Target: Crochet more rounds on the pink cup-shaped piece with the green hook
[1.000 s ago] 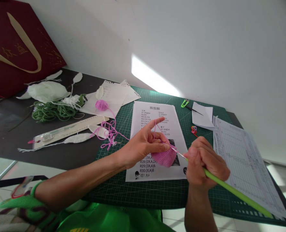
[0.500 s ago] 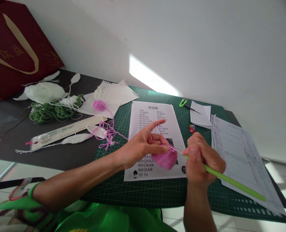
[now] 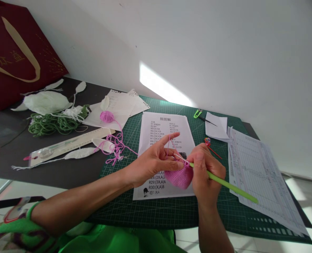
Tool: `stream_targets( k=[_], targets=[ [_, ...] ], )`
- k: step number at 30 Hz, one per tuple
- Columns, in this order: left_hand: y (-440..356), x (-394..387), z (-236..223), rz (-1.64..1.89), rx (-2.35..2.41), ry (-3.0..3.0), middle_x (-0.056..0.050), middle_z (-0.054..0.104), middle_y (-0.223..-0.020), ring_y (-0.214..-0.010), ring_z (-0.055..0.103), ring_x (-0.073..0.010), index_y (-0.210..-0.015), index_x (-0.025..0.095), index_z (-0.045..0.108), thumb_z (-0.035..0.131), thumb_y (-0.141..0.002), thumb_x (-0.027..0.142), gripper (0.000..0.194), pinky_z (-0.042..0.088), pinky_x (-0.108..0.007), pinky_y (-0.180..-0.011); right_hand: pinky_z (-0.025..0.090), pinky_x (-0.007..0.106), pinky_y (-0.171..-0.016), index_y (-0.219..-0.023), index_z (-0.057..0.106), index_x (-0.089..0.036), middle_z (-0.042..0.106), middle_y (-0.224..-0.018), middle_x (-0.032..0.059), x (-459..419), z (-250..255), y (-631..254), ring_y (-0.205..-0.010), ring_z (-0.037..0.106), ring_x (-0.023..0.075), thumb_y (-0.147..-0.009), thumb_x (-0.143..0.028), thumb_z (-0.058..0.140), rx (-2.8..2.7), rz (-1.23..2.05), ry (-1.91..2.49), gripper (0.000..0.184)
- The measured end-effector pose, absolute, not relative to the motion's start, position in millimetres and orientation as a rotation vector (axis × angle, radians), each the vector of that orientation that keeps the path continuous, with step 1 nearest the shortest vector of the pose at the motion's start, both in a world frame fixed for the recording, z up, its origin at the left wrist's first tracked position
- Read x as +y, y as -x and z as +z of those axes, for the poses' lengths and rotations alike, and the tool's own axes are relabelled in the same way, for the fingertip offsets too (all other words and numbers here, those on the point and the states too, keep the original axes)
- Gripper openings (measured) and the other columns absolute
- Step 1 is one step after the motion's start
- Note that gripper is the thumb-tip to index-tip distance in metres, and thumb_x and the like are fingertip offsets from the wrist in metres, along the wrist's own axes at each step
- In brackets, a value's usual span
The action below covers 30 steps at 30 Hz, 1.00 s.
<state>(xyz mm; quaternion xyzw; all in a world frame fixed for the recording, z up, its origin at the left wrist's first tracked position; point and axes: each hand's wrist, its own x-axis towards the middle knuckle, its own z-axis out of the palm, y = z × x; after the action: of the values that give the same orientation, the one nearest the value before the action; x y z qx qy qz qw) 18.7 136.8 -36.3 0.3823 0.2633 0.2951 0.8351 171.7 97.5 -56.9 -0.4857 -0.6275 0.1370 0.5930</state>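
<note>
Working pink crochet piece (image 3: 179,178), lower centre of frame.
Left hand (image 3: 151,161) is pinching its edge, forefinger holding up yarn (image 3: 117,146); right hand (image 3: 209,172) is gripping green hook (image 3: 232,187). Keeping tension even should help loops slip cleanly.

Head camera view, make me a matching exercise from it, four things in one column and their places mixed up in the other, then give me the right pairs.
Things
1. Pink yarn ball
2. Green-handled crochet hook
3. Pink crocheted piece
4. Dark red bag

Places
A. Pinched by the left hand
B. In the picture's upper left corner
C. Gripped in the right hand
D. On loose white paper, left of the printed sheet

Pairs: 1-D; 2-C; 3-A; 4-B
</note>
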Motion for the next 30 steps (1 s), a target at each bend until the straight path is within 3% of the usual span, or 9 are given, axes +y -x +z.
stream_targets(
  k=[4,8,10,14,20,25,30],
  targets=[
    [-20,136,-34,0.643,0.564,-0.748,-0.002,0.068,-0.088,-0.076,0.059,-0.0121,-0.148,0.021,0.033,0.075,-0.078,0.01,0.082,0.043,-0.027,-0.075,0.037,0.031,-0.062,-0.063,0.052,-0.019,0.05,-0.059,-0.0021,97,-60,-165,-0.062,0.046,0.0119,-0.097,-0.024,0.044,-1.394,0.208,1.091,0.035],
    [-21,141,-33,0.657,0.498,-0.467,-0.008,0.068,-0.099,-0.05,0.037,-0.0002,-0.136,0.009,0.048,0.059,-0.09,0.009,0.047,0.041,-0.017,-0.065,0.038,0.033,-0.064,-0.065,0.052,-0.019,0.053,-0.058,-0.0013,98,-61,-163,-0.06,0.048,0.0129,-0.097,-0.024,0.042,-1.449,-0.008,1.032,0.034],
    [-22,144,-35,0.667,0.47,-0.348,-0.006,0.066,-0.089,-0.045,0.027,0.0003,-0.128,0.003,0.054,0.05,-0.093,0.004,0.035,0.037,-0.014,-0.058,0.038,0.034,-0.064,-0.065,0.052,-0.019,0.053,-0.057,-0.0008,98,-61,-164,-0.06,0.049,0.0133,-0.097,-0.025,0.041,-1.471,-0.086,1.01,0.034],
    [-22,142,-38,0.665,0.543,-0.357,0.004,0.051,-0.063,-0.045,0.026,-0.0023,-0.116,0.006,0.063,0.055,-0.09,0.005,0.027,0.032,-0.014,-0.053,0.04,0.034,-0.064,-0.071,0.057,-0.019,0.056,-0.059,0.0008,100,-61,-169,-0.062,0.052,0.0145,-0.098,-0.029,0.041,-1.537,-0.182,0.979,0.033],
    [-20,134,-35,0.642,0.673,-0.606,0.001,0.055,-0.073,-0.066,0.047,-0.0096,-0.106,0.014,0.066,0.069,-0.083,0.018,0.023,0.036,-0.022,-0.069,0.044,0.034,-0.064,-0.076,0.06,-0.019,0.057,-0.061,0.0019,105,-60,-182,-0.064,0.054,0.016,-0.099,-0.033,0.039,-1.628,-0.329,0.978,0.034],
    [-14,135,-35,0.614,0.667,-0.688,0.003,0.051,-0.071,-0.068,0.043,-0.0106,-0.107,0.015,0.064,0.07,-0.083,0.026,0.027,0.034,-0.025,-0.073,0.046,0.035,-0.068,-0.077,0.06,-0.018,0.062,-0.066,0.0043,108,-61,-194,-0.071,0.055,0.0178,-0.099,-0.035,0.038,-1.697,-0.317,1.05,0.036],
    [-9,136,-37,0.604,0.602,-0.763,0.005,0.046,-0.064,-0.061,0.035,-0.0113,-0.105,0.016,0.063,0.065,-0.087,0.027,0.022,0.028,-0.026,-0.065,0.047,0.035,-0.071,-0.08,0.062,-0.017,0.065,-0.07,0.0047,111,-61,-197,-0.073,0.056,0.018,-0.099,-0.035,0.038,-1.733,-0.261,1.084,0.035]
  ],
)
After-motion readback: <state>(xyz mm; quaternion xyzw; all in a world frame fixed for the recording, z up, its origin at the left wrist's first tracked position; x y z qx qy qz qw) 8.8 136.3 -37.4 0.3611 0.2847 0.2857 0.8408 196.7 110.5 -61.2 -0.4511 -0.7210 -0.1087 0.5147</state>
